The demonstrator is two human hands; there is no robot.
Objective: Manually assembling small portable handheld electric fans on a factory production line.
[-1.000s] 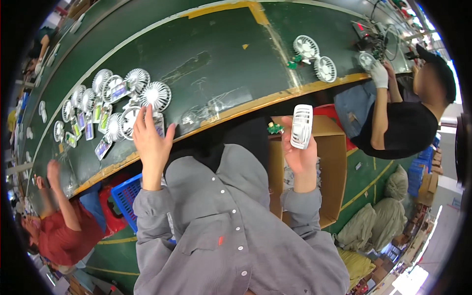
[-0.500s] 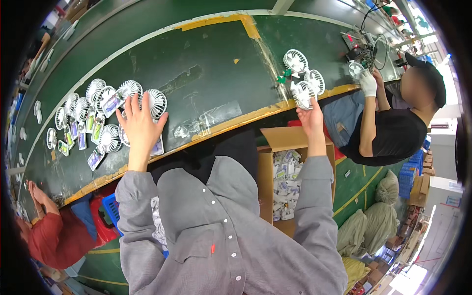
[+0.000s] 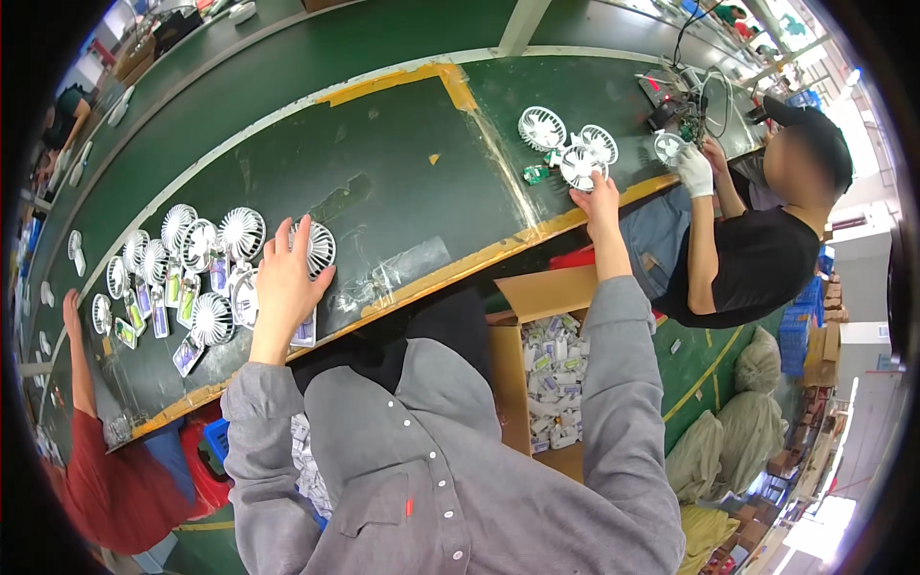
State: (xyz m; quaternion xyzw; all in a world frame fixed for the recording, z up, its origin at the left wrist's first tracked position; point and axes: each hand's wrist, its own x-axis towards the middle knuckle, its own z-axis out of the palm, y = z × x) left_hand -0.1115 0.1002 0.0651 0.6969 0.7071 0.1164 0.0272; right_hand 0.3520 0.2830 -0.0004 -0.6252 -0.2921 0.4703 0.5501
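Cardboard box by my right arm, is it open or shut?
The cardboard box is open: a flap is spread outward, and many small, mostly white pieces show inside.

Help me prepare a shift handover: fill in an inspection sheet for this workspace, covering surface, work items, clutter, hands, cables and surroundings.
Surface: green table, scuffed, with worn yellow tape.
Work items: white fans clustered at left; three more at right, a green circuit board beside them.
Clutter: small yellow scrap on the bare middle stretch.
Hands: left hand open over the left cluster, contact unclear; right hand holds a white fan by its lower rim.
Cables: loose cables around equipment at far right, ends unclear.
Surroundings: open cardboard box of small parts below the table edge; co-workers either side, the right one wearing a white glove; pale sacks on the floor.
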